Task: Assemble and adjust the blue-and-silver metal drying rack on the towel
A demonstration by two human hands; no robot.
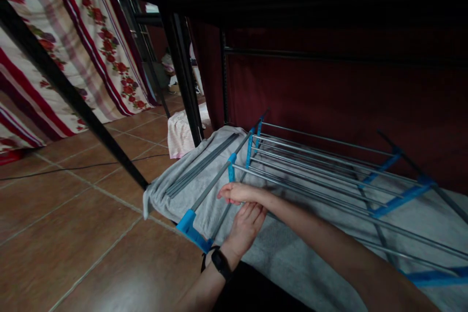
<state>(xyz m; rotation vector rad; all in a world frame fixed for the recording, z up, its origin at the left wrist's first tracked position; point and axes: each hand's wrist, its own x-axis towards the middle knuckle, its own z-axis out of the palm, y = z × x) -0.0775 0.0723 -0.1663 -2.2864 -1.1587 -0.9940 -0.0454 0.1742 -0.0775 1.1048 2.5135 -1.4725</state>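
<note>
Both our arms reach forward and meet in the middle. Our left hand (245, 228) lies palm-down, fingers together, a black band on its wrist. Our right hand (239, 192) crosses just above it, fingers curled.

Two bare forearms in my view, no sleeves visible on either. The left hand (245, 226) has a narrow black band with a flat black rectangular face (221, 262) on the wrist, looks like a fitness tracker; a loose black strap loop sticks out beside it. The right hand (239, 192) has no rings or watch that I can see. Its fingers (228, 191) are bare, nails too dim to tell.
</note>
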